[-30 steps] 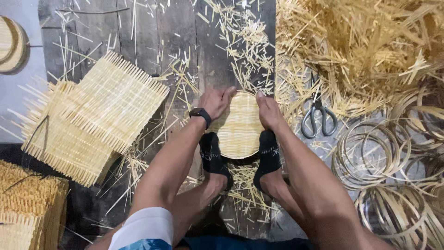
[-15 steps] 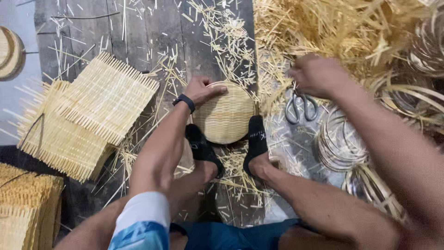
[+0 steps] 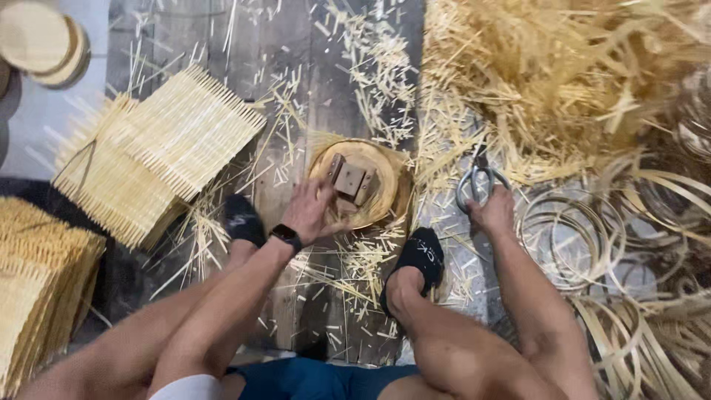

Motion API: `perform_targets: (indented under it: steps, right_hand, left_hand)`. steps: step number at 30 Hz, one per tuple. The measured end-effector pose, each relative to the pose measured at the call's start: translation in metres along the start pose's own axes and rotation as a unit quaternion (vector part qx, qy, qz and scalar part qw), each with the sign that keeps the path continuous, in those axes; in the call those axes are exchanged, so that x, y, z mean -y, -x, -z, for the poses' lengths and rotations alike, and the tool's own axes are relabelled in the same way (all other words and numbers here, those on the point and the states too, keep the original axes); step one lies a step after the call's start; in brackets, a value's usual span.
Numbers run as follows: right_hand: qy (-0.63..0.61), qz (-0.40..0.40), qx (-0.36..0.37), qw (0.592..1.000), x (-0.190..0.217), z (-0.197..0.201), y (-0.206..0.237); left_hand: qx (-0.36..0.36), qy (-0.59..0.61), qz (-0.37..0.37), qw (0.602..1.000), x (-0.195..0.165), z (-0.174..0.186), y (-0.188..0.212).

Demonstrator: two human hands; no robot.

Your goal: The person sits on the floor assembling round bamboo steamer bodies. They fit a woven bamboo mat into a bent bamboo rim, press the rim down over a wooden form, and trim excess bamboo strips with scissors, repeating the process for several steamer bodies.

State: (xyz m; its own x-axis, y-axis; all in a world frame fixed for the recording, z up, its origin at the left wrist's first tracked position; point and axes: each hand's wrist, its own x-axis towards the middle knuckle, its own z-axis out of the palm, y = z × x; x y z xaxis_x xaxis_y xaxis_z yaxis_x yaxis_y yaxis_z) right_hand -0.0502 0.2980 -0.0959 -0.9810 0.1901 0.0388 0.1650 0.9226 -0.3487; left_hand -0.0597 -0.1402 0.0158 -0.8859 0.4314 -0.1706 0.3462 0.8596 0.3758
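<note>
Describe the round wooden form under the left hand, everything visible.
The round wooden form lies on the dark plank floor between the person's feet. It is a pale wood disc with a raised rim, and small wooden blocks sit at its centre. The left hand rests on its near-left edge. Straw offcuts surround it.

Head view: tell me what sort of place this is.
Probably a bamboo-weaving workshop floor: stacks of woven mats, heaps of split strips, coiled hoops. Left hand on a round wooden form; right hand grips scissors.
</note>
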Motion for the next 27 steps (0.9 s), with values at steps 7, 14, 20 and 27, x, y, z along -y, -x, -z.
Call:
perform_targets:
  steps: [7,14,20,27]
  right_hand:
    - [-0.228,-0.227,0.252,0.913,-0.014,-0.013,0.0]
    - [-0.395,-0.315,0.308,0.806,0.041,0.053,0.102]
    - [-0.506,-0.154,0.086,0.844,0.141,0.079,0.083]
    - [-0.403,-0.329,0.377,0.766,0.181,0.061,0.039]
  left_hand:
    - [-0.224,0.065,0.261,0.937,-0.059,-0.042,-0.07]
    - [-0.192,0.116,0.042,0.974,-0.029,-0.036,-0.054]
    - [-0.027,0.076,-0.001,0.997,-0.02,-0.035,-0.057]
    - [-0.06,0.095,-0.015,0.994,-0.015,-0.019,-0.058]
